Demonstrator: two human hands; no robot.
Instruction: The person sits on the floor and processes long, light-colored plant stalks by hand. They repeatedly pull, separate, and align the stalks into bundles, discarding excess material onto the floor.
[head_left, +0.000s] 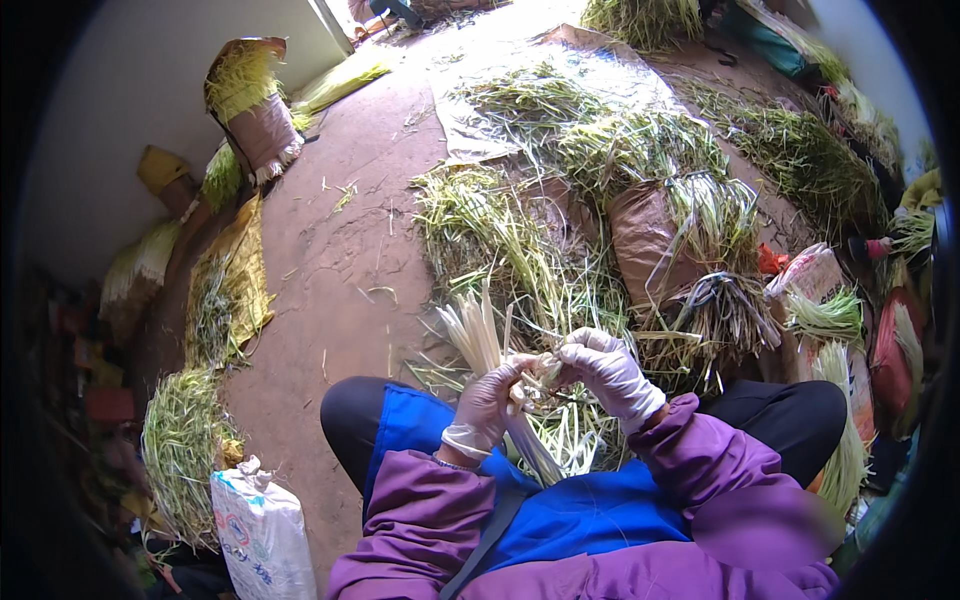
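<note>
My left hand (486, 409), in a thin pale glove, is closed around a bundle of pale, leek-like plant stalks (471, 337). The cut-looking ends fan upward, and the rest of the bundle hangs below the hand over the blue apron (592, 510). My right hand (611, 373), in a white glove, meets it from the right. Its thumb and fingers pinch pale plant strands (551, 367) right beside the left fingertips. Exactly how those strands join the bundle is hidden by the fingers. Loose pale leaves (574, 439) lie beneath both hands, between the knees.
Heaps of green leaf litter (510, 232) spread ahead, beside a brown sack (649, 240). A white sheet (472, 127) lies farther off. Pale stalks (840, 405) rest at right. On the left stand a white printed sack (262, 532) and a wrapped stalk bundle (259, 127).
</note>
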